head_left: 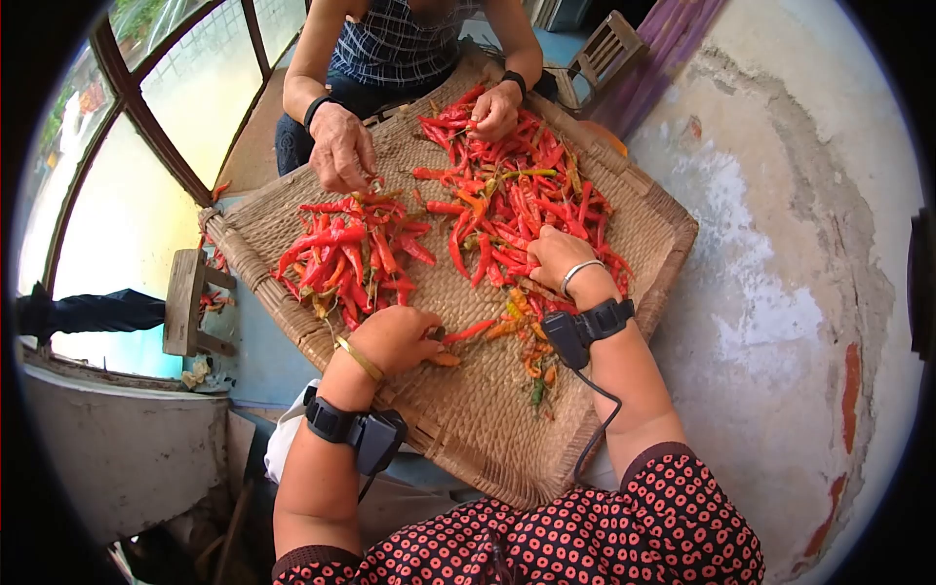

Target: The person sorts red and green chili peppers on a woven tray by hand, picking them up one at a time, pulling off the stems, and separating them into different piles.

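Observation:
My left hand (394,337) has its fingers pinched on the stem end of a red chili pepper (471,331), which points right over the woven tray (468,414). An orange pepper (444,359) lies just below those fingertips. My right hand (564,259) reaches onto the large pile of red chilies (526,200), fingers curled down; what they grip is hidden. Orange and yellowish peppers (525,327) lie loosely below that hand. Beyond my left hand is a smaller heap of red chilies (336,255).
Across the tray sits another person, whose one hand (341,148) is over the smaller heap and other hand (495,112) on the large pile. A wooden stool (183,302) stands at left, a cracked wall (780,244) at right, and a small wooden chair (609,54) behind.

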`<state>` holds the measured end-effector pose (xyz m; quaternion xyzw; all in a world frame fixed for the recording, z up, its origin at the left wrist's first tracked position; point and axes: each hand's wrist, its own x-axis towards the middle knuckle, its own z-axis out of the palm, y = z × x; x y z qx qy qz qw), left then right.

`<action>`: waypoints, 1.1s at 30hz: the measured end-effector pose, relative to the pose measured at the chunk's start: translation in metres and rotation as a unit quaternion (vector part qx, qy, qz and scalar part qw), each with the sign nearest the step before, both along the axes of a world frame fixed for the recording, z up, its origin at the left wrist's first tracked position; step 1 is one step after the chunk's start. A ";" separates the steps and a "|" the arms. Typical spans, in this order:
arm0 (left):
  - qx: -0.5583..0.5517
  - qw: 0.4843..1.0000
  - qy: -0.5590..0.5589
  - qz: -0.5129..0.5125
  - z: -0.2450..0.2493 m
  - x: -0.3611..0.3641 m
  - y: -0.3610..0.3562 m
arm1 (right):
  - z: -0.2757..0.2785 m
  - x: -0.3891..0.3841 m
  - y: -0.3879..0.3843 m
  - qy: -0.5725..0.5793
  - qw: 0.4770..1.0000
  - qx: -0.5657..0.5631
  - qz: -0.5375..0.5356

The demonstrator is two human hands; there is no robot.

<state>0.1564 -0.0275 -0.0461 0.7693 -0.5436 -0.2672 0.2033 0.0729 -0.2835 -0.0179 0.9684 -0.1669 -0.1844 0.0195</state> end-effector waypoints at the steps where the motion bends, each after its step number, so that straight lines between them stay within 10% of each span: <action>1: 0.004 1.000 0.002 0.002 0.000 0.000 0.001 | 0.005 0.000 -0.002 0.011 0.999 0.031 -0.008; 7: 0.001 1.000 0.000 -0.005 -0.001 0.001 0.001 | 0.014 0.005 0.002 -0.182 0.921 0.341 -0.040; 9: 0.009 1.000 0.000 -0.006 0.000 0.001 -0.001 | 0.001 0.018 0.017 -0.412 0.796 0.433 -0.099; 14: 0.008 1.000 0.005 0.005 0.001 0.001 0.001 | -0.024 0.025 0.044 -0.141 0.987 0.078 0.025; 19: 0.019 1.000 -0.007 0.004 0.000 0.001 -0.002 | -0.045 0.038 0.052 -0.140 0.983 0.105 0.061; 22: 0.009 1.000 0.005 0.009 0.002 0.000 0.000 | -0.062 0.044 0.046 -0.331 0.914 0.217 0.095; 31: 0.016 1.000 0.011 0.009 0.000 0.001 0.000 | -0.060 0.042 0.051 -0.182 0.971 0.108 0.113; 33: 0.011 1.000 0.004 0.005 -0.001 0.001 0.000 | -0.066 0.042 0.047 -0.342 0.886 0.273 0.149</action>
